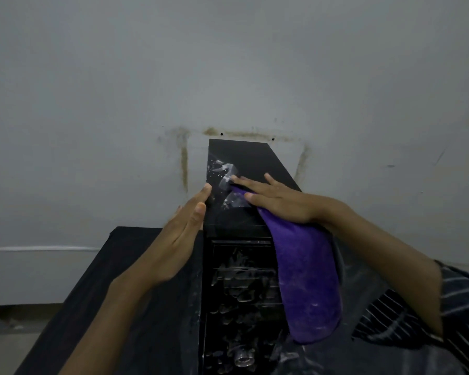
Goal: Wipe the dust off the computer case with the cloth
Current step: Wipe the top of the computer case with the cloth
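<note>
A black computer case (251, 161) stands upright on a dark table, its top panel marked with white dust smears (222, 173). My right hand (275, 198) lies flat with straight fingers on a purple cloth (306, 280), pressing it onto the top panel. Most of the cloth hangs down over the case's front right side. My left hand (186, 226) is flat with straight fingers against the case's left top edge. The front panel (236, 307) below shows dusty smudges.
The dark table (136, 307) extends to the left of the case and toward me. A grey wall (228, 63) with brown stain lines stands right behind the case. A striped sleeve (460, 307) shows at the right edge.
</note>
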